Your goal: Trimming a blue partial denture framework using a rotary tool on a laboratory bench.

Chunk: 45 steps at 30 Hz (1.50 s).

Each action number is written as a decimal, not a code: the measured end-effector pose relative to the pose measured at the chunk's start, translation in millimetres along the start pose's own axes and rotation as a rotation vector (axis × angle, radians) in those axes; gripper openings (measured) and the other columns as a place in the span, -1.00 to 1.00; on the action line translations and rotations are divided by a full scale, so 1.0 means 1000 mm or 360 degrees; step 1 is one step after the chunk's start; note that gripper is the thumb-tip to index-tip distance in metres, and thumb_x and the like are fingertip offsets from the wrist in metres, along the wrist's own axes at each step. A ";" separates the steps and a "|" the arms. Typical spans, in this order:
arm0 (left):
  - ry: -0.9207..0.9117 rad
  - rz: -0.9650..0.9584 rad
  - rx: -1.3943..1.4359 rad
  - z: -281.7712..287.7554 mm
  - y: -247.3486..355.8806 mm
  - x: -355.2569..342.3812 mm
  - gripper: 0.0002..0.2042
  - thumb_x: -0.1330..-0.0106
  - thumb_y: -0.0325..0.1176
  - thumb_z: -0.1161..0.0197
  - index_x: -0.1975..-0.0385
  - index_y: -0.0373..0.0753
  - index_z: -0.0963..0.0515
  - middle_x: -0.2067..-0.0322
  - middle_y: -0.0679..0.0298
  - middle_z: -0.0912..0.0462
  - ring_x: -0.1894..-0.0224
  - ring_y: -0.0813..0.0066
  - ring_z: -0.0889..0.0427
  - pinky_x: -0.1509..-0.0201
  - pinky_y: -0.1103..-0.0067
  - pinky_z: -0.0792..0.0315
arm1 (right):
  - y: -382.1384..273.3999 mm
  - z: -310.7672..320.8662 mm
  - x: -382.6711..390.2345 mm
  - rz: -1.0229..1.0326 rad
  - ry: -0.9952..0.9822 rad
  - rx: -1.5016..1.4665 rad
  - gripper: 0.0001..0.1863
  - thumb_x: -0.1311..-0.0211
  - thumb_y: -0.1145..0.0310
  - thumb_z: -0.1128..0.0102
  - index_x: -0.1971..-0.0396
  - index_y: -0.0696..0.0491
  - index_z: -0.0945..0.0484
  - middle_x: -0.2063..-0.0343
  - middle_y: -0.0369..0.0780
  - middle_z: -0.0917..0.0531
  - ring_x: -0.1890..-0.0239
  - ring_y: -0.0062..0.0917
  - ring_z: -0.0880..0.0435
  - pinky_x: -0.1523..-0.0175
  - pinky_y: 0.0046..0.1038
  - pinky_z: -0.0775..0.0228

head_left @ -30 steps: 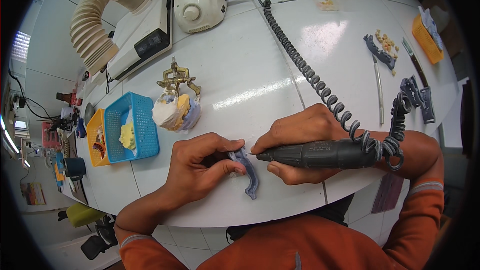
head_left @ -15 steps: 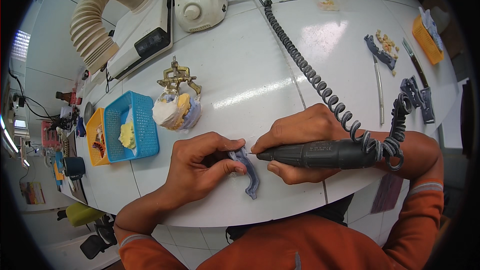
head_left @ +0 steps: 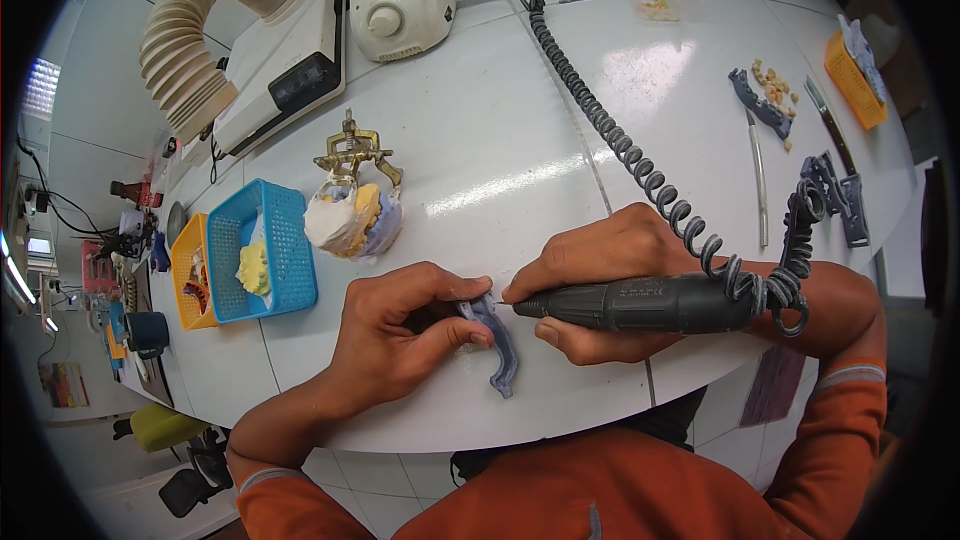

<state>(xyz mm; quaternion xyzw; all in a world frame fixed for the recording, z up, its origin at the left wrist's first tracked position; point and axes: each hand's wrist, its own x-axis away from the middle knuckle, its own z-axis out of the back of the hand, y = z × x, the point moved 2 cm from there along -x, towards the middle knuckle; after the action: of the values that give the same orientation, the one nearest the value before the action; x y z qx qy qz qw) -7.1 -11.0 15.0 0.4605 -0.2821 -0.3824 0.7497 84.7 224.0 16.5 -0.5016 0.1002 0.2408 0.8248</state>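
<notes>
My left hand (head_left: 405,330) pinches a curved blue-grey putty strip (head_left: 492,340) between thumb and fingers, above the near part of the white table. The strip's lower end hangs free toward me. In my right hand (head_left: 605,260) is a black rotary handpiece (head_left: 640,306), held like a pen with its thin tip pointing left. That tip is at the upper part of the strip; whether it touches cannot be made out. A coiled black cord (head_left: 630,155) runs from the handpiece's rear over my right wrist to a white control unit (head_left: 402,5).
A brass articulator with a plaster dental model (head_left: 350,220) stands left of centre, beside a blue basket (head_left: 290,285) and a yellow basket (head_left: 190,315). A hose (head_left: 165,50) arches at the far left. At right lie a knife (head_left: 832,125), a slim metal tool (head_left: 760,190) and putty pieces (head_left: 765,110).
Both hands keep almost the same place and grip. The handpiece has tipped very slightly, its rear end a little higher in the view.
</notes>
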 end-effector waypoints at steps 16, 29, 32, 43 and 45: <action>0.0006 0.0008 0.0034 0.000 -0.001 0.000 -0.72 -0.24 -0.53 -0.57 0.06 -0.36 -0.75 0.29 0.19 -0.80 0.26 0.57 -0.82 0.22 0.65 -0.62 | 0.001 0.000 0.000 0.0039 -0.0001 0.0001 -0.65 -0.01 0.42 -0.39 0.13 0.11 -0.76 0.46 -0.18 -0.77 0.47 -0.35 -0.82 0.34 -0.41 -0.71; -0.0007 -0.0005 -0.0009 0.000 -0.001 0.000 -0.72 -0.25 -0.50 -0.57 0.06 -0.36 -0.75 0.29 0.18 -0.80 0.26 0.56 -0.82 0.21 0.65 -0.63 | 0.000 0.001 0.000 0.0026 -0.0018 -0.0034 -0.67 -0.02 0.42 -0.40 0.14 0.11 -0.76 0.46 -0.17 -0.77 0.48 -0.37 -0.82 0.35 -0.42 -0.71; -0.0004 -0.0014 -0.0013 0.000 -0.002 0.000 -0.72 -0.25 -0.50 -0.57 0.06 -0.36 -0.75 0.29 0.18 -0.80 0.26 0.56 -0.82 0.22 0.65 -0.63 | 0.000 0.001 0.000 0.0019 -0.0023 0.0012 -0.66 -0.02 0.42 -0.40 0.14 0.11 -0.76 0.46 -0.18 -0.78 0.48 -0.38 -0.82 0.35 -0.42 -0.71; -0.0072 0.0085 0.0017 0.001 0.002 0.001 -0.69 -0.26 -0.54 -0.56 0.01 -0.40 -0.71 0.22 0.17 -0.81 0.17 0.57 -0.78 0.08 0.64 -0.62 | 0.000 0.001 0.001 0.0015 -0.0012 0.0000 -0.64 0.01 0.44 -0.40 0.12 0.11 -0.76 0.45 -0.17 -0.77 0.47 -0.34 -0.83 0.34 -0.41 -0.71; -0.0067 0.0046 -0.0018 0.001 0.002 0.001 -0.69 -0.26 -0.53 -0.56 0.01 -0.39 -0.71 0.22 0.18 -0.80 0.18 0.58 -0.78 0.10 0.65 -0.61 | 0.000 0.001 0.000 0.0007 -0.0023 -0.0005 -0.64 0.01 0.44 -0.39 0.13 0.11 -0.76 0.45 -0.16 -0.77 0.46 -0.34 -0.83 0.33 -0.40 -0.71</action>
<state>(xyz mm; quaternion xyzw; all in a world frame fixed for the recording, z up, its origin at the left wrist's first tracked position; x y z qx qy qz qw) -6.8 -12.3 17.0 0.4439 -0.3024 -0.3827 0.7517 85.2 224.5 16.9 -0.5010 0.0950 0.2463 0.8242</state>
